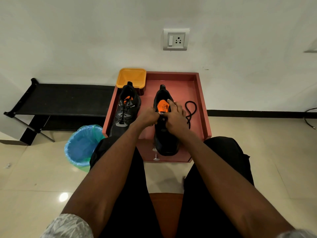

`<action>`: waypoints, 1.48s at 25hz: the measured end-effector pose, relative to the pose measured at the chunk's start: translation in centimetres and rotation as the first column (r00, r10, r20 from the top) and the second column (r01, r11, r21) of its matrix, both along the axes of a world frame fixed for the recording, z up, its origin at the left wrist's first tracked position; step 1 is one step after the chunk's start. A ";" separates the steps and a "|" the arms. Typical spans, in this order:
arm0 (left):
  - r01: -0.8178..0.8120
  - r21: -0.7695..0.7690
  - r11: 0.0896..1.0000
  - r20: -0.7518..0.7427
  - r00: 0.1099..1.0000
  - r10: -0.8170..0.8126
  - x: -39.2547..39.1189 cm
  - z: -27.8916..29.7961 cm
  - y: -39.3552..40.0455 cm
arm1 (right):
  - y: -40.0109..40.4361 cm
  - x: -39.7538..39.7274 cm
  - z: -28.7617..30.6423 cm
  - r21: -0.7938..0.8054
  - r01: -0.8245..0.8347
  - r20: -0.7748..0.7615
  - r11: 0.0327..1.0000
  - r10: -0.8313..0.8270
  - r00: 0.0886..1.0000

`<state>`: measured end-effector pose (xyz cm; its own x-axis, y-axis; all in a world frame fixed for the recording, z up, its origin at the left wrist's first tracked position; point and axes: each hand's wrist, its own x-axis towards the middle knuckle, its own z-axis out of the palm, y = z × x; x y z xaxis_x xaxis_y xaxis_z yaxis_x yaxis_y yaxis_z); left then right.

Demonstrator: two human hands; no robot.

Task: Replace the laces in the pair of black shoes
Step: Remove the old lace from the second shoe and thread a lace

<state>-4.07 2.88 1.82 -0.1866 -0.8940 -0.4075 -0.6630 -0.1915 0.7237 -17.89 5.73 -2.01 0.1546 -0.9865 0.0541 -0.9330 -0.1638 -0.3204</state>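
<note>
Hands meeting over unlaced black right shoe (165, 134): left hand (147, 117) and right hand (175, 117) curled, pinching its eyelet area; loose black lace (190, 110) at 3 o'clock.

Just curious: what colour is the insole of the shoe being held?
Orange insole, clearest in the head view.

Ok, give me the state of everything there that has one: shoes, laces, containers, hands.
Left shoe: laced, untouched.
Right shoe: both hands working at its eyelets.
Loose lace: off the shoe, coiled on the red tray.
Yellow tub: open, looks empty.
Blue bin: lined, open.
Left hand: pinching at the lacing.
Right hand: gripping there too.
</note>
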 end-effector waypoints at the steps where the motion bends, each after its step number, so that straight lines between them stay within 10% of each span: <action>1: -0.001 0.005 1.000 0.001 1.000 0.001 0.0 0.0 0.0 | 0.0 -0.1 0.0 -0.013 0.012 0.021 1.000 -0.011 1.000; 5: 0.001 -0.007 1.000 0.023 1.000 -0.001 0.2 -0.1 -0.1 | -1.1 -1.4 1.1 -0.081 0.320 0.282 0.944 -0.286 0.916; 8: 0.001 -0.023 1.000 0.038 0.999 0.000 0.1 -0.2 -0.2 | -1.8 -3.8 2.2 0.077 0.701 0.593 0.709 -0.597 0.540; 10: -0.001 -0.032 0.999 0.047 0.999 0.003 0.1 -0.3 -0.2 | -1.7 -4.5 2.8 0.183 0.784 0.536 0.593 -0.729 0.426; 14: -0.011 -0.032 0.999 0.011 1.000 0.011 0.2 -0.4 -0.3 | -0.7 -2.1 2.6 -0.055 0.458 0.265 0.887 -0.429 0.863; 17: -0.016 -0.020 1.000 -0.017 1.000 0.016 0.0 -0.5 -0.5 | -0.2 -0.3 0.9 -0.009 0.089 0.065 0.996 -0.088 0.994; 23: -0.018 -0.032 0.999 0.039 0.999 0.019 -0.1 -0.9 -0.6 | -0.1 0.0 1.0 0.024 0.195 0.468 0.980 -0.184 0.865; 28: -0.025 -0.051 0.998 0.033 0.999 0.026 -0.2 -1.2 -0.4 | -1.0 -2.4 2.1 0.269 0.695 0.563 0.667 -0.695 0.448; 37: -0.020 -0.281 0.959 0.155 0.986 0.066 -0.8 -1.2 0.4 | -0.3 -0.3 0.9 0.171 0.382 0.383 0.908 -0.419 0.823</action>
